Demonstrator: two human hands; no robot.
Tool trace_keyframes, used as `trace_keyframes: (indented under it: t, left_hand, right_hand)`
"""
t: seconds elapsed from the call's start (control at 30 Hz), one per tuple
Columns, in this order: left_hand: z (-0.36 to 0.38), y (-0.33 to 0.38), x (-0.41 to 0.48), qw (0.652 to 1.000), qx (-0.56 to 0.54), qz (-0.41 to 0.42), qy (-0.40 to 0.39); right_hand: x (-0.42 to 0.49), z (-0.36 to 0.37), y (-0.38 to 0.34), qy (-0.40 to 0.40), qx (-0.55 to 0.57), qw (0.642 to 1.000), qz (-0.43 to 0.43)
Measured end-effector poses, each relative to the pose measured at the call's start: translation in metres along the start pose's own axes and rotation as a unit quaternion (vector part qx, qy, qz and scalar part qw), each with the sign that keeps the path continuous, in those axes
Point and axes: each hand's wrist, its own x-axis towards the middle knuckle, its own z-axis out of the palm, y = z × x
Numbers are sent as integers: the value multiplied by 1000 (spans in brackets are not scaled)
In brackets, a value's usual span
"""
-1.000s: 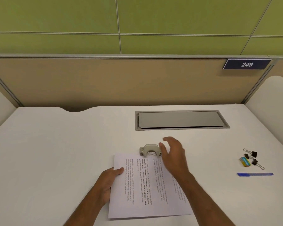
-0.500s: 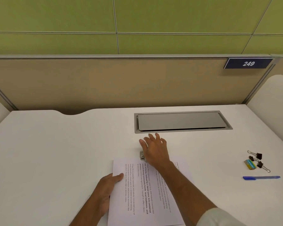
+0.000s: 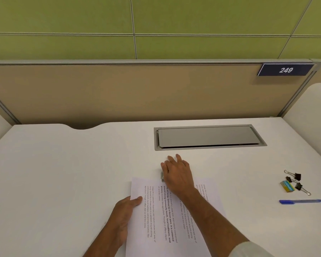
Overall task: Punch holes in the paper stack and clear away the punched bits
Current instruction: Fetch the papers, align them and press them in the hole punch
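Paper stack (image 3: 167, 219) flat on desk (image 3: 63, 173), far edge at hole punch (image 3: 163, 177). Right hand (image 3: 178, 173) flat atop punch, fingers straight: punching step, likely. Left hand (image 3: 125, 210) steadies left edge, thumb on top, fingers hidden. Next: firm downward press.

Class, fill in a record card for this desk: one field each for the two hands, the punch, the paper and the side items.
right hand: lies over the hole punch, fingers fairly straight
hole punch: at the paper's far edge, mostly hidden by the hand
left hand: thumb on the paper stack at its left edge; fingers hidden
paper stack: printed sheets, flat on the desk
side items: binder clips, small box, blue pen, all far right, away from both hands
punched bits: none visible
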Motion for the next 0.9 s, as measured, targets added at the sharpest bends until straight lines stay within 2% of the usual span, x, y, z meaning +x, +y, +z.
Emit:
trace_keyframes:
  t: [0.17,0.33,0.43,0.63,0.9]
  left_hand:
    - [-1,2,-4,1000,-4,-9,-10]
    - [-1,3,-6,1000,-1,-6,-15]
    - [-1,3,-7,1000,-1,-9,-19]
    - [-1,3,-8,1000,2,-11,-20]
    - [1,7,-12,1000,2,-10,-6]
  right_hand:
    - [3,-4,0,-15,-25,999,-13]
    - [14,-5,-1,0,-31,999,9]
    - [19,-3,-2,9,5,999,39]
    - [22,6,1,-21,-23,999,32]
    - [27,4,1,-49,0,997,63]
